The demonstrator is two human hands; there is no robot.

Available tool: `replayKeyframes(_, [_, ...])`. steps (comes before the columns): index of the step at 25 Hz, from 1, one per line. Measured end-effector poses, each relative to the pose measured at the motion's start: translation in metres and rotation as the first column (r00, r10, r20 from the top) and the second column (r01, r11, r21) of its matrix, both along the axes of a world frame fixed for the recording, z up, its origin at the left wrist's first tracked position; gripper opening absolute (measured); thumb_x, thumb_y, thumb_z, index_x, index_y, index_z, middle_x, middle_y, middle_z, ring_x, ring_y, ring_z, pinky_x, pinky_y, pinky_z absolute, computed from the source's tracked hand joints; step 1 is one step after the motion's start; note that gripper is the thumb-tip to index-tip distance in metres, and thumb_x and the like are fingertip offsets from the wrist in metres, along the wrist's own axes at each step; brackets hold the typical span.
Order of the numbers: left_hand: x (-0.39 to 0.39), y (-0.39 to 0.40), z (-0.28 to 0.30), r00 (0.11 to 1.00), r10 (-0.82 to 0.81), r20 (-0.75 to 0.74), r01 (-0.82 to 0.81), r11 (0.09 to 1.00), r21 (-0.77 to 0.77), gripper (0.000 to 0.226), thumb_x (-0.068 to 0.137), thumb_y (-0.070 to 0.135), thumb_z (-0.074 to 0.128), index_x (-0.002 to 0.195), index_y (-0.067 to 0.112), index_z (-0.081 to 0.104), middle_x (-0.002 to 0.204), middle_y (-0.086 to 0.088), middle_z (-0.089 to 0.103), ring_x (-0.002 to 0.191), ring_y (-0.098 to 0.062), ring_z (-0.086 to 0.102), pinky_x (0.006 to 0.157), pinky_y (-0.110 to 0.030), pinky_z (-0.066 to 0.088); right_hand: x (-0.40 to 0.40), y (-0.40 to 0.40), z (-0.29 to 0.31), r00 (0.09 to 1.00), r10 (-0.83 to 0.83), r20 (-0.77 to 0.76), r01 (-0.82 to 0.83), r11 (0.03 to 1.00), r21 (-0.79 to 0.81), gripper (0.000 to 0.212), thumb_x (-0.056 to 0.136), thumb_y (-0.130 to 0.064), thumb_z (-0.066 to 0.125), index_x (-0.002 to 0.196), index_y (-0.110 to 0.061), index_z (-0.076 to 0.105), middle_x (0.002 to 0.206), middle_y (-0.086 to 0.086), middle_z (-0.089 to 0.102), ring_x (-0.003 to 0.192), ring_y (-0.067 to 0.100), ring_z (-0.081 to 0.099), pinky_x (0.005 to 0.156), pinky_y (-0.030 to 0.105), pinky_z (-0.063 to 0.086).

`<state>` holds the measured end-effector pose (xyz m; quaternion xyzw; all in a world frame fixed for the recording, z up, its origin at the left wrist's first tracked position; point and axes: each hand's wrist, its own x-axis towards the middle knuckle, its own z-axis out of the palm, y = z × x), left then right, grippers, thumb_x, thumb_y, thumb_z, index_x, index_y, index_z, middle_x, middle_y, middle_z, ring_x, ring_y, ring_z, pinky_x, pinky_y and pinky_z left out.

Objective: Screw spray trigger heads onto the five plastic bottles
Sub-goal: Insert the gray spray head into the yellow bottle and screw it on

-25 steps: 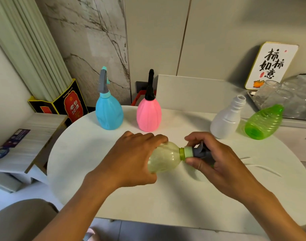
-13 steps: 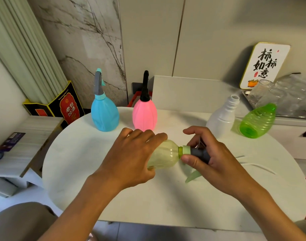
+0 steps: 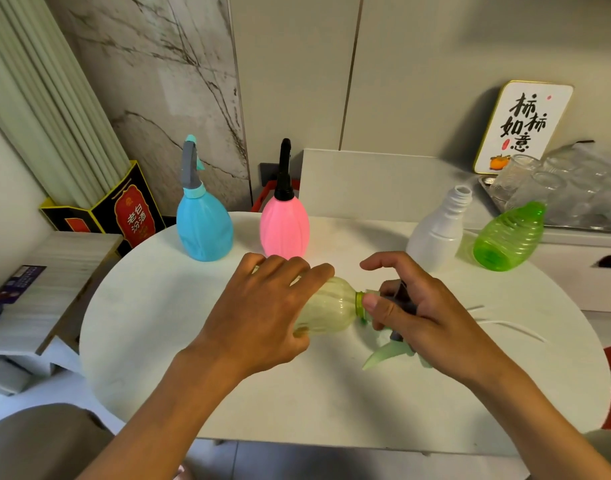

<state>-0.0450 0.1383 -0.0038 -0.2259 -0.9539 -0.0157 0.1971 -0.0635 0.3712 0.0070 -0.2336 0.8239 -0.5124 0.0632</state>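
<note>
- left hand (image 3: 259,317) wrapped over the body of the pale yellow bottle (image 3: 332,308), grip closed around it, fingers on top; bottle lies on its side just above the round white worktop (image 3: 158,323), neck pointing toward the right hand
- right hand (image 3: 411,313) grip closed on the grey spray trigger head (image 3: 403,299) at the bottle's neck; thumb tip touches the green collar (image 3: 359,301), index finger lifted and extended, the rest curled round the head
- pale green trigger lever (image 3: 383,355) sticks out below the right grip, toward the camera
- can't tell how far the head is threaded on, the joint is partly hidden by the thumb
- beyond the left grip: blue bottle (image 3: 203,230) upright, grey head fitted; pink bottle (image 3: 285,228) upright just behind the left fingers, black head fitted
- beyond the right grip: white bottle (image 3: 435,237) upright, neck open, no head
- green bottle (image 3: 508,237) far side of the white one, tilted on its side, base facing camera, at the worktop edge; neck end not clearly visible
- thin white dip tubes (image 3: 515,325) lie on the worktop just outside the right wrist
- sign with calligraphy (image 3: 522,126) against the wall, well behind the right grip; clear glasses (image 3: 553,188) on a tray below it
- black and yellow box (image 3: 124,209) off past the blue bottle, away from both grips
</note>
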Motion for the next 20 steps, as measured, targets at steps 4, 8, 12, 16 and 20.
replayKeyframes(4, [0.000,0.003,-0.001,1.000,-0.021,-0.015,0.021,1.000,-0.024,0.087,0.048,0.043,0.090,0.126,0.021,0.058,0.109,-0.004,0.072,0.092,-0.026,0.069,0.082,-0.042,0.053,-0.002,-0.003,0.002,0.978,-0.082,0.193,0.088,0.996,-0.022,0.006,0.096,-0.033,0.062,0.101,-0.029,0.061,0.056,0.002,0.066,0.044,0.008,0.056,0.044,0.016,0.042])
replayKeyframes(8, [0.001,0.007,-0.003,0.999,-0.032,0.007,0.032,0.999,-0.039,0.085,0.051,0.040,0.088,0.127,0.024,0.052,0.110,-0.003,0.070,0.093,-0.026,0.067,0.083,-0.042,0.052,-0.004,-0.004,-0.001,0.906,-0.144,0.398,0.174,0.984,-0.041,0.015,0.092,-0.035,0.066,0.095,-0.021,0.065,0.059,0.000,0.068,0.045,0.012,0.057,0.045,0.021,0.043])
replayKeyframes(12, [-0.001,0.007,-0.004,0.999,-0.024,0.021,0.024,1.000,0.001,0.087,0.052,0.041,0.087,0.128,0.025,0.046,0.109,0.000,0.070,0.091,-0.025,0.066,0.081,-0.041,0.052,-0.004,0.000,0.001,0.945,-0.099,0.312,0.147,0.980,-0.135,0.030,0.082,-0.027,0.079,0.103,-0.037,0.061,0.079,-0.005,0.064,0.057,0.009,0.059,0.052,0.019,0.047])
replayKeyframes(16, [-0.001,0.008,-0.005,0.999,-0.044,0.002,0.044,0.999,-0.008,0.088,0.050,0.043,0.089,0.126,0.025,0.048,0.109,-0.001,0.071,0.091,-0.024,0.068,0.081,-0.041,0.053,-0.002,-0.003,-0.002,0.967,-0.181,0.182,0.179,0.984,0.028,0.019,0.090,-0.045,0.065,0.104,-0.035,0.056,0.060,-0.009,0.060,0.048,0.007,0.057,0.046,0.014,0.043])
replayKeyframes(20, [-0.001,0.010,-0.006,0.999,-0.046,0.007,0.045,0.999,0.019,0.088,0.051,0.043,0.087,0.127,0.026,0.046,0.108,0.000,0.070,0.091,-0.023,0.067,0.080,-0.040,0.052,-0.004,0.004,0.005,0.955,-0.096,0.279,0.106,0.994,-0.022,0.024,0.084,-0.042,0.074,0.103,-0.038,0.060,0.074,-0.001,0.064,0.057,0.008,0.059,0.051,0.019,0.048])
